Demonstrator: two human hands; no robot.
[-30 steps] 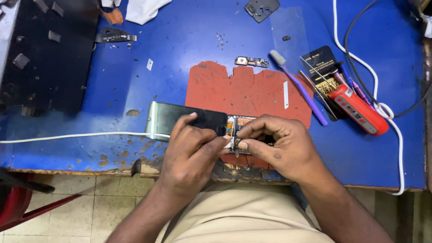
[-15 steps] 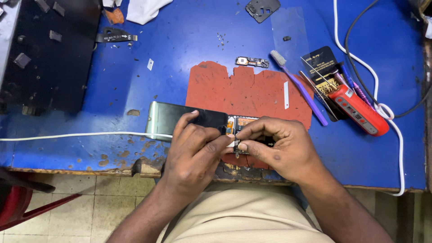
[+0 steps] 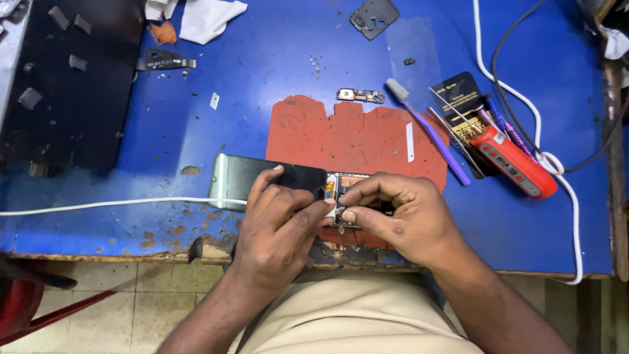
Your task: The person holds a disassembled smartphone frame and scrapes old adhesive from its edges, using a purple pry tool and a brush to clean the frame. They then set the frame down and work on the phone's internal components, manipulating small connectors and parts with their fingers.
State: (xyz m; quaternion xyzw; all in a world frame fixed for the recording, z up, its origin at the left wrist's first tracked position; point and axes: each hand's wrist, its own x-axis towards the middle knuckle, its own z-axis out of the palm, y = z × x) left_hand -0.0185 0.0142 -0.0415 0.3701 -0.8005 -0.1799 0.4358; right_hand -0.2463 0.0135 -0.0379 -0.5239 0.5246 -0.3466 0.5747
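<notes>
Both hands pinched together over the exposed end of a dark, opened rectangular phone (image 3: 275, 178); almost nothing has shifted in the last second.

Worn blue-painted wooden bench (image 3: 262, 72) carries a red rubbery work mat (image 3: 354, 134); the phone lies across the mat's near-left edge, by the bench front. Left hand (image 3: 278, 226) presses down on the phone, fingers closed. Right hand (image 3: 400, 213) keeps thumb and forefinger nipped on a small part at the circuit board (image 3: 341, 187); what it grips is too small to tell. Judgement: fine work continuing, no part freed. Purple-handled toothbrush (image 3: 429, 131) lies untouched.
</notes>
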